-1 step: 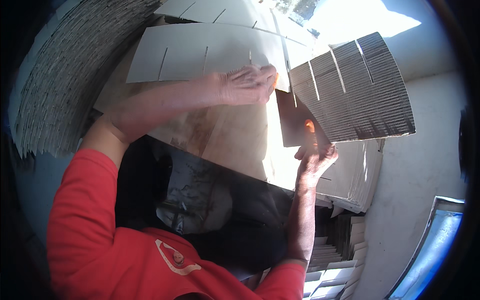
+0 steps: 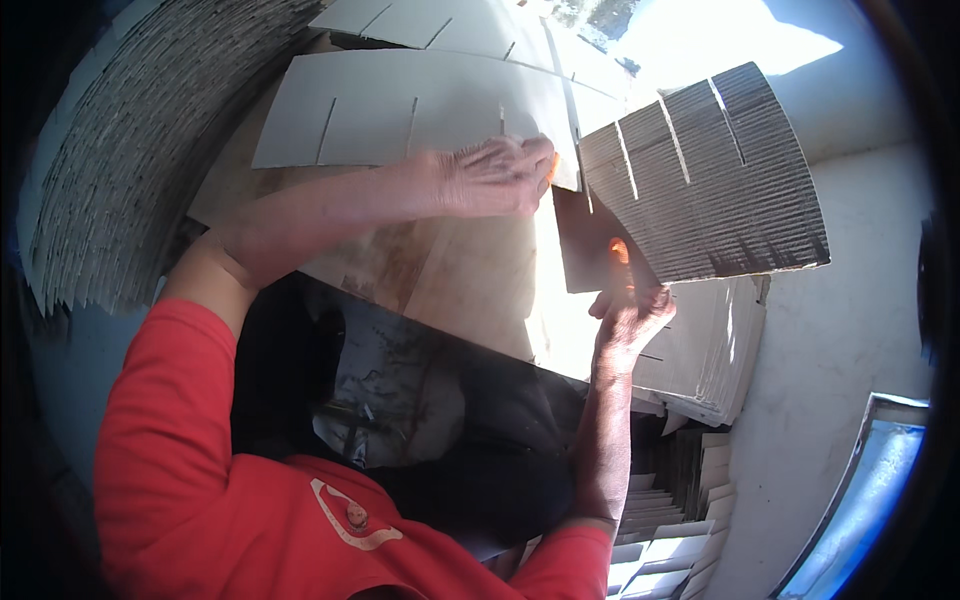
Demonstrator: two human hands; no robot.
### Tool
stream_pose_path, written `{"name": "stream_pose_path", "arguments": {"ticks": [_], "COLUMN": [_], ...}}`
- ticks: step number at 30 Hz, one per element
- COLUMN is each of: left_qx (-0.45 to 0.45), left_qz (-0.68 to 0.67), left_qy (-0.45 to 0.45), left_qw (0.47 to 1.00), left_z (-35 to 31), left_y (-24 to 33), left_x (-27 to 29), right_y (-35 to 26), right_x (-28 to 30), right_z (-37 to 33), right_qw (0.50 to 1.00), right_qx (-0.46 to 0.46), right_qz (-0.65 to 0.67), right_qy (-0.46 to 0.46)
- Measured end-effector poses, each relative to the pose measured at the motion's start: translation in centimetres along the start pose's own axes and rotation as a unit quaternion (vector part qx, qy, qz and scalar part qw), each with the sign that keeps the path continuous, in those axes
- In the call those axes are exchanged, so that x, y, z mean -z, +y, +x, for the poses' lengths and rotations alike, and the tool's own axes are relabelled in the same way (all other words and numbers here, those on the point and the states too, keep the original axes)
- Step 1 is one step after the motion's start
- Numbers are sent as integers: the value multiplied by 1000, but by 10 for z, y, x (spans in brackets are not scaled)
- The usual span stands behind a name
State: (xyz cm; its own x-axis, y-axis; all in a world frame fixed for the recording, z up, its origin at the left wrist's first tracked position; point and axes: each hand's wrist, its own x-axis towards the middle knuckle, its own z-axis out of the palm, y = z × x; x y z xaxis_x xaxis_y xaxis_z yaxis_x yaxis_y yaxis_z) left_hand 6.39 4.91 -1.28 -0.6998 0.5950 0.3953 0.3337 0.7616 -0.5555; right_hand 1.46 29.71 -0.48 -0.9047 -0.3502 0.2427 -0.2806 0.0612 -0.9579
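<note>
My left hand (image 2: 498, 178) is closed at the near right corner of a white slotted cardboard sheet (image 2: 365, 105), its fingers pressed together there. An orange covering shows on one fingertip. To the right, my right hand (image 2: 635, 318) grips the lower left corner of a grey corrugated cardboard piece (image 2: 710, 190) with several slots, which stands tilted up. One orange-covered digit of that hand points upward; its other fingers are partly hidden. A dark brown patch (image 2: 585, 240) shows between the two cardboard pieces.
Under my hands is a wooden tabletop (image 2: 450, 270). A tall stack of cardboard sheets (image 2: 150, 150) rises at the left. More slotted white sheets (image 2: 430, 22) lie at the far side. Stacked cardboard (image 2: 700, 350) sits right of my right wrist, beside a pale wall (image 2: 840, 300).
My left hand and the white sheet have shifted very slightly toward me. My right hand and the corrugated piece look almost the same.
</note>
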Motion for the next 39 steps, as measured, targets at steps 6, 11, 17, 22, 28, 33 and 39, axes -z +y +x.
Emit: {"name": "stream_pose_path", "arguments": {"ticks": [6,11,17,22,28,33,39], "left_qx": [-27,105,313,225,209,271,208], "left_qz": [-61,-230,-105,13,-63,-165,-94], "left_qy": [-3,45,33,-160,-95,-13,4], "left_qw": [998,966,943,961,971,948,974], "left_z": [5,-1,2,7,14,2,5], "left_y": [43,54,-47,-71,-68,-72,-64], "left_x": [48,38,-27,-70,-62,-72,-66], "right_y": [-12,-6,-5,1,1,3,2], "right_x": [-26,-33,-42,-44,-48,-44,-44], "right_z": [9,5,-3,0,2,6,5], "right_qw": [998,995,995,998,999,992,996], "right_qx": [-17,-57,-89,-53,-34,-55,-66], "right_qz": [-56,-83,0,-5,-37,-99,-52], "right_qy": [-15,-22,-37,-39,-21,-47,-22]}}
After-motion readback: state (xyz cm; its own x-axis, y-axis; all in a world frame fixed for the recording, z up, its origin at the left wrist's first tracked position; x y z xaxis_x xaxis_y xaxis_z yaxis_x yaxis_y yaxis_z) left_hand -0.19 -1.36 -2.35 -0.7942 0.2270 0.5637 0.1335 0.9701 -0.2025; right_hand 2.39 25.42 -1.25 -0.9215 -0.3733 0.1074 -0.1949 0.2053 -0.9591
